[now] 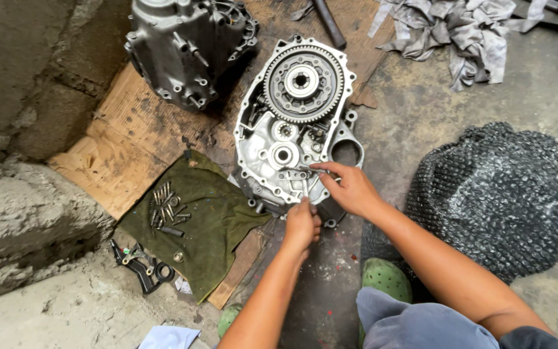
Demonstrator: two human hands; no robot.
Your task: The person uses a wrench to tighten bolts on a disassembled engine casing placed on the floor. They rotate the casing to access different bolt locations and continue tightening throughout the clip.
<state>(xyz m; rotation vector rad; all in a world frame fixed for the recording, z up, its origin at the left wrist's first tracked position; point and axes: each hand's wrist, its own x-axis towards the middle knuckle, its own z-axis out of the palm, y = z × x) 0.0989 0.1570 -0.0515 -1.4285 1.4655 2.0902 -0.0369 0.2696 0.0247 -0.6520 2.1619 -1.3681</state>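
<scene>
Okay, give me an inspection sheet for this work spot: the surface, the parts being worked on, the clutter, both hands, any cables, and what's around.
Surface: stained concrete floor with torn brown cardboard laid on it.
Job's things: open silver engine case with a large toothed ring gear, lying flat.
Clutter: bolts on a green cloth; black metal bracket; grey rags; second grey engine casing.
Grippers: left hand at the case's lower edge; right hand pinching a thin metal part over the case.
Cables: nothing seen.
Surroundings: rough concrete step on the left; dark knobbly mat on the right.
</scene>
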